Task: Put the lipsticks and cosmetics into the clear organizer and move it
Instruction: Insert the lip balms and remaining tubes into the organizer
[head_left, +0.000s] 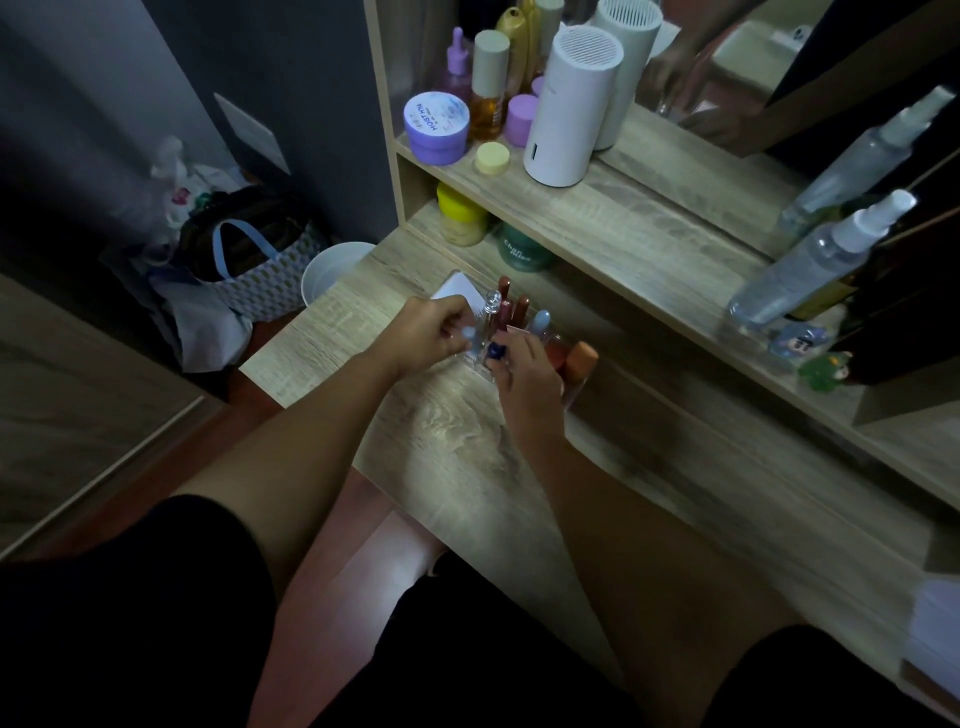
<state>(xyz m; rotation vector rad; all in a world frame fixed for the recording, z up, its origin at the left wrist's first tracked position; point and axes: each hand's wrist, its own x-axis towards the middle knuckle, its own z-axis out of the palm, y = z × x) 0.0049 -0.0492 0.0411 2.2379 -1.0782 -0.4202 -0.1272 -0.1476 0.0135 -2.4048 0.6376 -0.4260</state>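
- Head view, mid-frame: left hand (431, 327) fingers pinched on a pale blue tube (469, 338), right hand (524, 374) pinched on a dark blue cap (496, 351), likely seating both upright
- Clear organizer (480, 362) beneath them on the wooden desk (441, 441), red lipsticks (511, 306) standing in its slots

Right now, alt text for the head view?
Both hands work at a clear organizer of upright lipsticks on a wooden vanity desk; left hand pinches a pale tube, right hand a dark blue one. Jars and bottles line the shelf behind.
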